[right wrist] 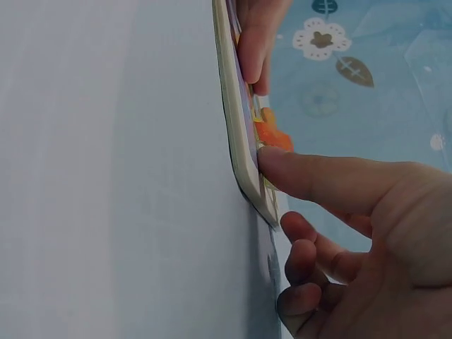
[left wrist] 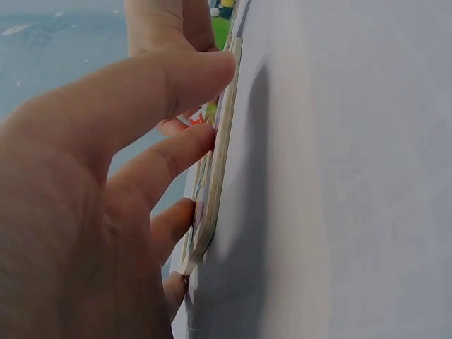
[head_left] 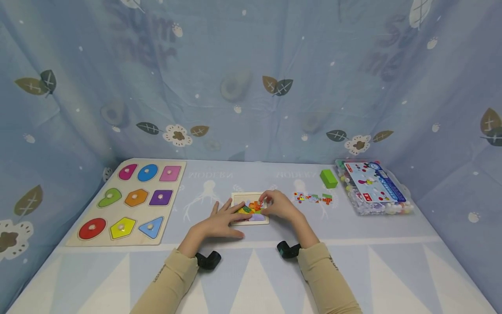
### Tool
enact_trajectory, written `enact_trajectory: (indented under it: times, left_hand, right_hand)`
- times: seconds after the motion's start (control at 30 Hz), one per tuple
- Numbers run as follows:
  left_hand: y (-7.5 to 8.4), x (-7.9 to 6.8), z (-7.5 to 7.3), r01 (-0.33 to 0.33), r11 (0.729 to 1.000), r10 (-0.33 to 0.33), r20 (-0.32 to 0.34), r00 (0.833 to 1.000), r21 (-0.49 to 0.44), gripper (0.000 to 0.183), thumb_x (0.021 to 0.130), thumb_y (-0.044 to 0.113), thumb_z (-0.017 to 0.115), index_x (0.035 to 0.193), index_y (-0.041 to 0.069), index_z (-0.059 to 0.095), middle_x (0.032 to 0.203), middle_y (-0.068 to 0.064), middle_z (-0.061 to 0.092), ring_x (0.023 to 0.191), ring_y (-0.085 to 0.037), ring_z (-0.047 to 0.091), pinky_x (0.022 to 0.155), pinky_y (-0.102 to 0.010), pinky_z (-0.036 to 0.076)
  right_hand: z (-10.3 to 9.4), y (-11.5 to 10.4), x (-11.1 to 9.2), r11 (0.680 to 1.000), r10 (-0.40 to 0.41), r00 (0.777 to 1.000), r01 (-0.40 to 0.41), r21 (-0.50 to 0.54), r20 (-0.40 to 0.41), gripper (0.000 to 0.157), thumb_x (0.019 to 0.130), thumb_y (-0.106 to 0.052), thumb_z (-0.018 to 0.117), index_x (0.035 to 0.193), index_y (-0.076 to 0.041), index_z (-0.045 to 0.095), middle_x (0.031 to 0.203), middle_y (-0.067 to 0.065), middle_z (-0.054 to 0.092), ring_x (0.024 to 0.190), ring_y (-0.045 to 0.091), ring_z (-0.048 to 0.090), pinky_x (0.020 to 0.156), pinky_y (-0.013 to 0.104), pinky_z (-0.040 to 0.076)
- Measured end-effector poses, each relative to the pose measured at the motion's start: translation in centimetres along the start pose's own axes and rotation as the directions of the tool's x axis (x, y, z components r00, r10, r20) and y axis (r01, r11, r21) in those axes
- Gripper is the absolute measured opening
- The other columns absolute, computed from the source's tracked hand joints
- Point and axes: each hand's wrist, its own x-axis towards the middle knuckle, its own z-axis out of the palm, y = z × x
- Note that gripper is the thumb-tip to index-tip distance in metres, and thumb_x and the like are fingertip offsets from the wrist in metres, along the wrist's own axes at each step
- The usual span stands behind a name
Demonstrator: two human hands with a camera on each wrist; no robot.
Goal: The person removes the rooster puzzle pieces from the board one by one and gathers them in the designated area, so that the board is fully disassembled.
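Note:
A small wooden jigsaw tray (head_left: 256,221) with colourful pieces in it lies on the table between both hands. My left hand (head_left: 219,221) rests on the tray's left side with fingers spread, and its fingertips (left wrist: 205,134) touch the pieces and edge. At the tray's right side my right hand (head_left: 280,205) pinches an orange jigsaw piece (right wrist: 274,135) between thumb and fingers. That piece stands tilted above the tray; the fingers partly hide how it is gripped. Several loose jigsaw pieces (head_left: 313,198) lie in a row just right of the right hand.
On the left lies a wooden shape board (head_left: 168,218) with several coloured knobbed shapes. A green block (head_left: 328,179) and a clear plastic box of beads (head_left: 372,187) are at the back right. Patterned blue cloth (head_left: 251,122) hangs behind the table.

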Motion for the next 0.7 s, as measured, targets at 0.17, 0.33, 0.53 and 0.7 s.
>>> enact_trajectory:
  times: [0.17, 0.33, 0.53, 0.7]
  left_hand:
    - [0.0, 0.0, 0.1, 0.005, 1.000, -0.005, -0.001, 1.000, -0.001, 0.059, 0.083, 0.046, 0.063, 0.136, 0.029, 0.047, 0.154, -0.003, 0.019, 0.139, -0.040, -0.003, 0.103, -0.065, -0.009]
    - [0.0, 0.0, 0.1, 0.004, 1.000, -0.004, -0.003, 1.000, 0.005, 0.058, 0.082, 0.046, 0.063, 0.136, 0.029, 0.048, 0.154, -0.002, 0.018, 0.139, -0.040, -0.003, 0.103, -0.065, -0.009]
    - [0.0, -0.1, -0.1, -0.006, 1.000, 0.006, -0.010, 1.000, 0.007, 0.058, 0.082, 0.046, 0.063, 0.136, 0.028, 0.048, 0.153, -0.004, 0.019, 0.139, -0.041, -0.002, 0.103, -0.065, -0.008]
    - [0.0, -0.2, -0.1, -0.014, 1.000, 0.014, 0.002, 1.000, -0.009, 0.059, 0.083, 0.047, 0.062, 0.137, 0.026, 0.047, 0.153, -0.005, 0.019, 0.139, -0.041, -0.002, 0.103, -0.065, -0.008]
  right_hand:
    - [0.2, 0.1, 0.0, 0.998, -0.009, 1.000, 0.009, 0.063, -0.010, 0.020, 0.076, -0.003, 0.072, 0.091, -0.010, 0.060, 0.088, 0.004, 0.059, 0.078, 0.017, 0.052, 0.067, 0.030, 0.043]
    - [0.1, 0.2, 0.1, 0.992, 0.006, 1.000, -0.003, 0.124, -0.027, 0.015, 0.079, 0.000, 0.068, 0.088, -0.010, 0.060, 0.084, 0.003, 0.060, 0.078, 0.015, 0.055, 0.068, 0.028, 0.044]
    - [-0.4, -0.1, -0.1, 0.984, 0.047, 0.997, -0.036, 0.173, -0.057, 0.014, 0.080, -0.002, 0.068, 0.090, -0.010, 0.062, 0.085, 0.004, 0.061, 0.078, 0.016, 0.056, 0.067, 0.028, 0.046]
    - [-1.1, 0.2, -0.7, 0.981, 0.093, 0.991, -0.075, 0.179, -0.099, 0.013, 0.081, -0.002, 0.065, 0.092, -0.008, 0.062, 0.086, 0.006, 0.061, 0.079, 0.017, 0.056, 0.067, 0.029, 0.046]
